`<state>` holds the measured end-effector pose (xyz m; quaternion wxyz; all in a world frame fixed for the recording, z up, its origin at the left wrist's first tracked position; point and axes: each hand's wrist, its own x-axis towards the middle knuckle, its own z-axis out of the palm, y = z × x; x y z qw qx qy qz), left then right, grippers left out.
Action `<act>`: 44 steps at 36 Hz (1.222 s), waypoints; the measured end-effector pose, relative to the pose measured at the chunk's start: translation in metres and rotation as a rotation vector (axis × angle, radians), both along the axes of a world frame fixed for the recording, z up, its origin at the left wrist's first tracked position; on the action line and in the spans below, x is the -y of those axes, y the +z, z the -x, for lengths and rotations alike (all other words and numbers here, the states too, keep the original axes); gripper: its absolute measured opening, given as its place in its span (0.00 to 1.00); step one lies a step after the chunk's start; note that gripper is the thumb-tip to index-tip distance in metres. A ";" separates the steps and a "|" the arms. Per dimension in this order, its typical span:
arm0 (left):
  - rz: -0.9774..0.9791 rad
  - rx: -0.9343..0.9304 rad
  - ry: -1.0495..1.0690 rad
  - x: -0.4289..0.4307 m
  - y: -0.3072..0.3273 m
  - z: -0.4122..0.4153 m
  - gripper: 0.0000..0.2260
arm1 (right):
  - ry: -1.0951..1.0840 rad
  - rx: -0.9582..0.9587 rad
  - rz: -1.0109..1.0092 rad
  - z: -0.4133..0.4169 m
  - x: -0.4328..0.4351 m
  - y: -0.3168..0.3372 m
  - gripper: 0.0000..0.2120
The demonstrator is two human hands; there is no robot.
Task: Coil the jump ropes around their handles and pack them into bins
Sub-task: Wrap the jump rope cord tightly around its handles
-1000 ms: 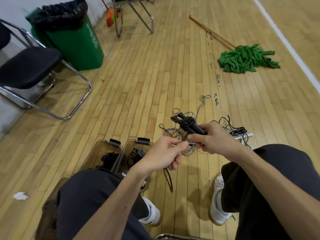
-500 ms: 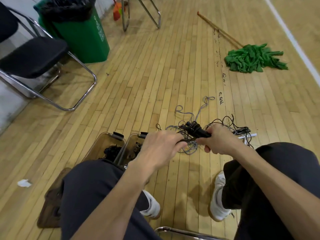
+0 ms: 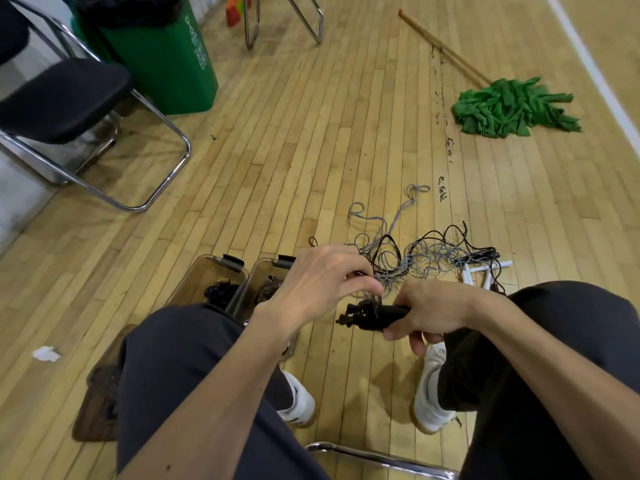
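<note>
My right hand (image 3: 427, 311) grips the black handles of a jump rope (image 3: 372, 315), with rope coiled round their left end. My left hand (image 3: 323, 284) hovers just above and left of that bundle, fingertips pinching the thin rope beside the coil. On the floor ahead lies a tangle of grey and black ropes (image 3: 415, 252) with white handles (image 3: 485, 273) at its right. Two clear brown bins (image 3: 207, 271) (image 3: 265, 271) stand by my left knee, each holding dark coiled ropes.
A black chair (image 3: 69, 98) with chrome legs and a green trash bin (image 3: 166, 64) stand at the far left. A green mop (image 3: 509, 105) lies at the far right. A scrap of white paper (image 3: 45, 353) lies left. A brown lid (image 3: 100, 403) lies under my left leg.
The bundle and both hands have dropped lower and nearer my knees. My left hand has risen over the coil's end, carrying the rope round the handles.
</note>
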<state>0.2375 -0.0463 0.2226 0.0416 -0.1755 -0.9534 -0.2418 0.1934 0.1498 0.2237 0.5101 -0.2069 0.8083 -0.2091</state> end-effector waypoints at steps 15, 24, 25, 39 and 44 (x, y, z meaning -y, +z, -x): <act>-0.532 0.501 0.157 -0.007 0.017 0.003 0.15 | 0.041 0.241 0.432 -0.011 -0.011 0.016 0.14; -0.694 0.646 0.105 -0.010 0.024 -0.003 0.13 | -0.228 0.303 0.713 -0.014 -0.010 0.019 0.15; -0.699 0.624 0.076 -0.011 0.023 -0.003 0.10 | -0.237 0.310 0.740 -0.014 -0.009 0.020 0.10; -0.705 0.591 0.141 -0.016 0.032 -0.009 0.13 | -0.242 0.240 0.759 -0.017 -0.010 0.023 0.10; -0.703 0.677 0.295 -0.016 0.021 -0.001 0.11 | -0.354 0.153 0.728 -0.018 -0.004 0.024 0.04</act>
